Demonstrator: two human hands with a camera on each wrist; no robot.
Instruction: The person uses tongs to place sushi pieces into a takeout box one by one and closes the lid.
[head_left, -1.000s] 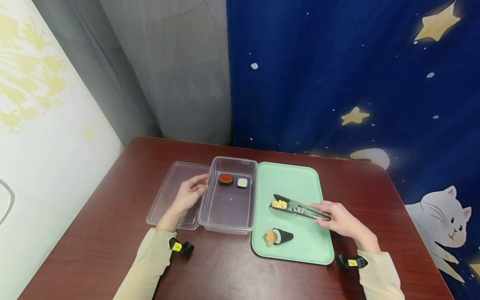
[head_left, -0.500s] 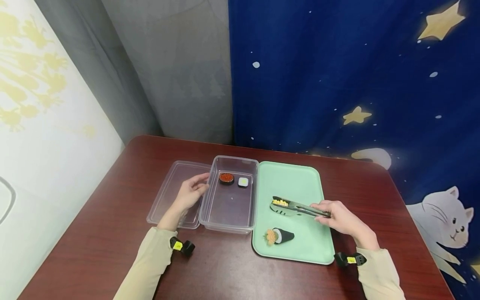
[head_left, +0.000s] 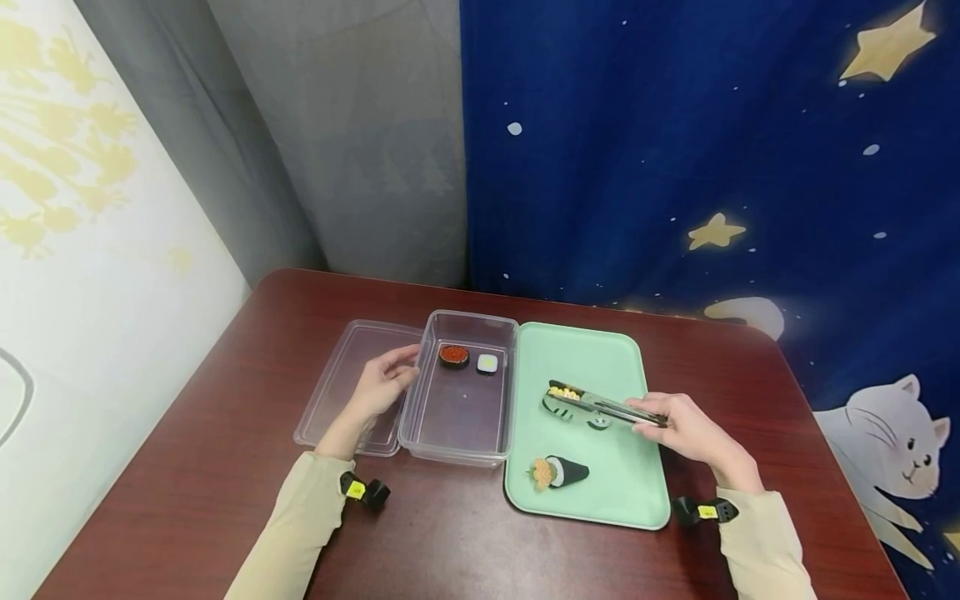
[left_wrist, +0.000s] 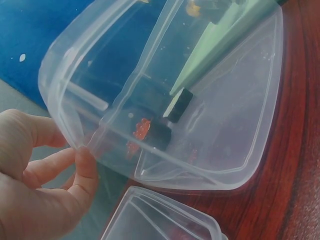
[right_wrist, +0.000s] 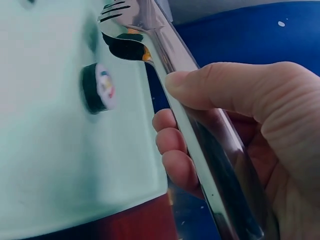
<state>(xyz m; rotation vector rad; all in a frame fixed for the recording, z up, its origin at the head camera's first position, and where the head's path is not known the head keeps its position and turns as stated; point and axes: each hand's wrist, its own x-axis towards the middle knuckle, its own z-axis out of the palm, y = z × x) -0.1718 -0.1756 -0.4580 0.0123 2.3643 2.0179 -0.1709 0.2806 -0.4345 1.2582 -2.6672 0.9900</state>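
In the head view, the left hand holds the left rim of a clear box; the left wrist view shows its fingertips at the rim. A red-topped sushi piece and a white-topped one lie inside the box. The right hand grips metal tongs over the green tray. Between the tong tips is a yellow-topped sushi piece, partly covered by them. Below the tongs a round roll slice stands on the tray, and a cone-shaped roll lies nearer the front.
A clear lid lies flat left of the box, partly under the left hand. The box stands against the tray's left edge on the dark red table. Curtains hang behind the table.
The tongs closed around the yellow-topped piece and rose slightly with it toward the back of the tray. More of the roll slice shows below them. The left hand stays at the box rim.
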